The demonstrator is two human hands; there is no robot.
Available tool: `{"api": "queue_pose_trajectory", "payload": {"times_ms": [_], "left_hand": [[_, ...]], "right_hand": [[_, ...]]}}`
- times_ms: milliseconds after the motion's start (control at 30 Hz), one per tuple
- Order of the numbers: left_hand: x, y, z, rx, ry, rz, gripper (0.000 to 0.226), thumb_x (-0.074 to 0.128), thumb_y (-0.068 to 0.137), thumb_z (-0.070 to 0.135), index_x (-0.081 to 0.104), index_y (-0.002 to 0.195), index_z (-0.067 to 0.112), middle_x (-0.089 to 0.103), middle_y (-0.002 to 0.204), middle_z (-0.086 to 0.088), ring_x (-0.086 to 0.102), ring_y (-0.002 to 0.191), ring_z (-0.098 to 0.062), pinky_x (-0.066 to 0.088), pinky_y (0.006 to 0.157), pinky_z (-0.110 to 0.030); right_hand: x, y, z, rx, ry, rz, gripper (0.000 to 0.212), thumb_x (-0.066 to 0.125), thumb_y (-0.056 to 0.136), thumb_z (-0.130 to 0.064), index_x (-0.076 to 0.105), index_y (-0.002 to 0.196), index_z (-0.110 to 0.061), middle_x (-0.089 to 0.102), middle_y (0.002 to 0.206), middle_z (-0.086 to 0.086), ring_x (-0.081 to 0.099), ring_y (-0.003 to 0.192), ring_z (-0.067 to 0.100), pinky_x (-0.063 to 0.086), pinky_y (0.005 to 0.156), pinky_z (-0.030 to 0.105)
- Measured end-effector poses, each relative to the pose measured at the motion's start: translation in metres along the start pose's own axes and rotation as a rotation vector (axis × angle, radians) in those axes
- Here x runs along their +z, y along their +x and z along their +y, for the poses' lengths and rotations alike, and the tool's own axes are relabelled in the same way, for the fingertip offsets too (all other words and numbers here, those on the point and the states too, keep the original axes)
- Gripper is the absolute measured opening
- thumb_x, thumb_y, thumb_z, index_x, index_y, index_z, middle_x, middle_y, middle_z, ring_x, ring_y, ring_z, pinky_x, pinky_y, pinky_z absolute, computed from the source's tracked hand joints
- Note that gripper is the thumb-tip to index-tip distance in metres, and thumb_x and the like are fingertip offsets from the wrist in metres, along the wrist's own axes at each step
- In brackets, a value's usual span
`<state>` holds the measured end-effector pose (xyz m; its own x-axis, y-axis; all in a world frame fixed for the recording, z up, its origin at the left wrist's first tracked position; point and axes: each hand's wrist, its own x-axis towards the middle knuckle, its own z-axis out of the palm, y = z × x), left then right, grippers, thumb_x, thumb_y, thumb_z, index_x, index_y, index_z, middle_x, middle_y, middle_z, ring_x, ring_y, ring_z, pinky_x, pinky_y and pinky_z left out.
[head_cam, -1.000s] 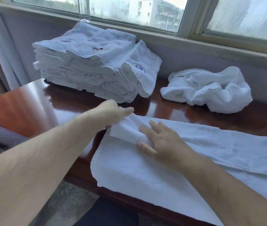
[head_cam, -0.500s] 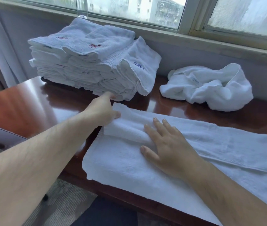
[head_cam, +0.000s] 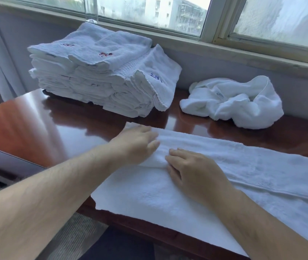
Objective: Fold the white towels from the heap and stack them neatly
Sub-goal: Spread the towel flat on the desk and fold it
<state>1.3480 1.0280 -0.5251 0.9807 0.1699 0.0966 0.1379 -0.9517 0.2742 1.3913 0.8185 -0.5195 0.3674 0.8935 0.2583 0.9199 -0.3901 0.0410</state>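
Both hands lie flat on one white towel, palms down, and neither holds anything. The left hand rests on the left end of the towel, with its fingers pointing to the right. The right hand is just beside it, a bit nearer to the person, with its fingers pointing left. The fingertips of the two hands nearly meet. Between them the cloth is pushed up into a small soft bump.

The towel is spread long across the table and runs off the right side of the picture. Its far part is folded over onto the near part, so there are two layers. Its near edge comes close to the front of the table.

Behind the left hand, well apart from it, is a tall stack of folded towels. The top ones have small red stitching. One towel hangs down the right side of the stack, and it has blue stitching that is too small to read.

To the right of the stack is the heap, white and crumpled. It has a tiny label with words too small to read.

The table is shiny dark red wood. Behind it all is a window, and a pale building shows outside.
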Motion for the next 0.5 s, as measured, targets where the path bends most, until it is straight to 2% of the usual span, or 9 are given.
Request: {"api": "queue_pose_trajectory", "payload": {"times_ms": [67,133,167,200,267,300,400,433,500], "left_hand": [[0.006,0.004,-0.004,-0.017,0.033,-0.098,0.047,0.026,0.104,0.045,0.041,0.147,0.032,0.025,0.163,-0.001,0.016,0.151,-0.020,0.016,0.120,-0.040],[0.006,0.008,-0.008,-0.030,0.018,-0.163,0.052,0.024,0.105,0.047,0.025,0.155,0.036,0.008,0.168,0.002,0.002,0.154,-0.017,0.003,0.123,-0.042],[0.005,0.011,-0.010,-0.032,0.014,-0.187,0.053,0.023,0.105,0.048,0.021,0.157,0.037,0.004,0.168,0.003,-0.001,0.154,-0.016,0.000,0.124,-0.043],[0.004,0.013,-0.012,-0.033,0.017,-0.206,0.054,0.023,0.105,0.048,0.018,0.157,0.038,0.003,0.168,0.004,-0.003,0.154,-0.016,-0.001,0.124,-0.043],[0.001,0.016,-0.015,-0.021,0.039,-0.230,0.053,0.023,0.106,0.047,0.017,0.158,0.038,0.002,0.168,0.004,-0.003,0.154,-0.016,-0.001,0.124,-0.044],[0.000,0.017,-0.015,-0.014,0.048,-0.236,0.053,0.023,0.106,0.046,0.017,0.158,0.037,0.002,0.168,0.004,-0.003,0.154,-0.017,-0.001,0.124,-0.045],[-0.005,0.017,-0.015,0.013,-0.021,-0.191,0.051,0.031,0.106,0.041,0.028,0.156,0.033,0.015,0.167,0.002,0.008,0.154,-0.020,0.007,0.124,-0.039],[-0.008,0.016,-0.016,0.014,-0.075,-0.132,0.048,0.037,0.105,0.038,0.037,0.153,0.031,0.027,0.163,0.000,0.017,0.151,-0.022,0.014,0.122,-0.036],[-0.015,0.013,-0.018,-0.060,-0.158,0.055,0.040,0.049,0.099,0.032,0.053,0.139,0.027,0.050,0.142,-0.001,0.038,0.136,-0.024,0.031,0.112,-0.037]], "right_hand": [[-0.001,0.000,-0.001,0.005,-0.073,0.046,0.020,0.056,0.098,-0.020,0.071,0.086,-0.013,0.071,0.090,-0.001,0.069,0.086,0.024,0.056,0.069,0.040],[-0.005,0.002,-0.003,0.028,-0.059,0.155,0.018,0.067,0.089,-0.012,0.065,0.071,-0.011,0.066,0.070,0.001,0.064,0.066,0.027,0.051,0.050,0.037],[-0.007,0.005,-0.003,0.031,-0.035,0.162,0.018,0.066,0.089,-0.012,0.064,0.072,-0.010,0.064,0.070,0.002,0.062,0.067,0.027,0.050,0.051,0.037],[-0.008,0.007,-0.002,0.014,-0.016,0.125,0.017,0.061,0.094,-0.017,0.066,0.079,-0.011,0.065,0.077,0.001,0.061,0.075,0.025,0.052,0.060,0.039],[-0.012,0.010,0.002,-0.028,0.041,-0.006,0.024,0.053,0.099,-0.035,0.068,0.098,-0.017,0.064,0.099,-0.004,0.056,0.095,0.019,0.049,0.082,0.035],[-0.013,0.010,0.005,-0.050,0.052,-0.037,0.027,0.052,0.100,-0.039,0.068,0.104,-0.019,0.063,0.104,-0.005,0.054,0.099,0.018,0.047,0.086,0.033],[-0.014,0.012,0.008,-0.078,-0.010,-0.052,0.028,0.042,0.103,-0.032,0.066,0.105,-0.019,0.064,0.099,-0.004,0.056,0.093,0.018,0.048,0.083,0.034],[-0.013,0.013,0.009,-0.067,-0.040,-0.054,0.029,0.038,0.103,-0.029,0.065,0.104,-0.018,0.065,0.095,-0.003,0.057,0.090,0.019,0.049,0.081,0.035],[-0.012,0.015,0.007,-0.041,-0.068,-0.053,0.030,0.036,0.102,-0.026,0.064,0.107,-0.017,0.065,0.090,-0.001,0.058,0.085,0.022,0.049,0.078,0.038]]}}
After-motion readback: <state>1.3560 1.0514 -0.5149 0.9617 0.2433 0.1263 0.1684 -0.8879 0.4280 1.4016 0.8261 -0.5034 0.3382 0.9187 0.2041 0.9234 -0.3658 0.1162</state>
